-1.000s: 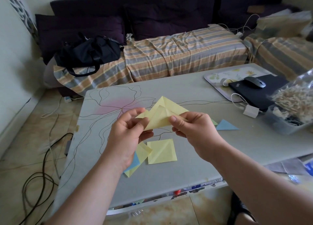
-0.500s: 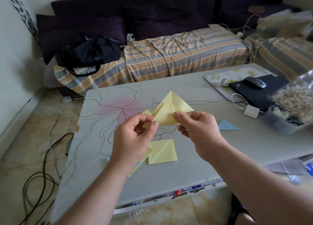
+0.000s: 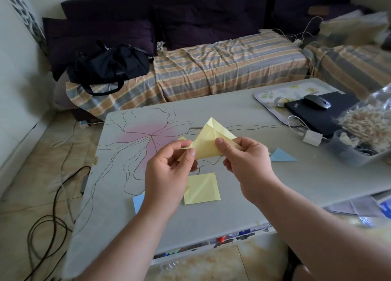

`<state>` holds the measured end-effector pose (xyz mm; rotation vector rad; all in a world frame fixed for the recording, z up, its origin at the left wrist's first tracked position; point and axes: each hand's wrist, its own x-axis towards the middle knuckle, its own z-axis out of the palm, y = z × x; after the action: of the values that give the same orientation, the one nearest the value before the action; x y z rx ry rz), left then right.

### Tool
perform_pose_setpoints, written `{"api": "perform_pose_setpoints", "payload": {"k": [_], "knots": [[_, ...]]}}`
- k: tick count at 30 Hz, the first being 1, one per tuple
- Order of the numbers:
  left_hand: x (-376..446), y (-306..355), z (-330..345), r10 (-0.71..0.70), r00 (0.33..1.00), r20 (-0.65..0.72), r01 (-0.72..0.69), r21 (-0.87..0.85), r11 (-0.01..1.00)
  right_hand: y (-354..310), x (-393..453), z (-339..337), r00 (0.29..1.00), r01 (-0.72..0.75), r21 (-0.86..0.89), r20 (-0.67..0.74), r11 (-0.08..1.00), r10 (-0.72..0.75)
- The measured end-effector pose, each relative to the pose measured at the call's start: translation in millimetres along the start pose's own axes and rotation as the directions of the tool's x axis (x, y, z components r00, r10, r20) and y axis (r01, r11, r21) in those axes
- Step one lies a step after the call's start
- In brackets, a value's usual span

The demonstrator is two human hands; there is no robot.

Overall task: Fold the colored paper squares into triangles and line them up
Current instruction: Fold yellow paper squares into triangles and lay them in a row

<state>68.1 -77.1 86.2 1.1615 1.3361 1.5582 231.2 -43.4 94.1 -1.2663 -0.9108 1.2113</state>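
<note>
A yellow paper (image 3: 208,142), folded into a rough triangle with its tip pointing up, is held in the air above the grey table (image 3: 275,181). My left hand (image 3: 167,175) pinches its lower left corner between thumb and forefinger. My right hand (image 3: 247,162) pinches its right side, thumb on the front. A creased yellow square (image 3: 202,188) lies flat on the table below the hands. A blue sheet (image 3: 138,202) peeks out under my left wrist. A folded blue triangle (image 3: 281,155) lies to the right of my right hand.
A tray (image 3: 273,94), a black laptop (image 3: 323,115) with a mouse (image 3: 317,101), a white charger (image 3: 312,137) and a tub of wooden clips (image 3: 364,136) crowd the table's right end. A striped sofa with a black bag (image 3: 110,65) stands behind. Cables lie on the floor at left.
The yellow paper has turned more upright and risen slightly. My left hand has shifted its pinch to the lower left corner; my right thumb now presses the front face.
</note>
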Motion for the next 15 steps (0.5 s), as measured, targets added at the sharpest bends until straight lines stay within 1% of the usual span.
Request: {"api": "perform_pose_setpoints", "payload": {"k": [7,15], "knots": [[1.2,-0.1,-3.9,0.043,0.998,-0.043,-0.040,0.057,0.998,-0.9,-2.8,3.2,1.000,0.009,0.024,-0.026,1.000,-0.008],[3.2,1.3,-7.9,0.055,0.997,-0.062,-0.046,0.134,0.990,-2.4,-4.5,3.7,0.998,0.016,0.049,-0.059,0.999,-0.013]]}}
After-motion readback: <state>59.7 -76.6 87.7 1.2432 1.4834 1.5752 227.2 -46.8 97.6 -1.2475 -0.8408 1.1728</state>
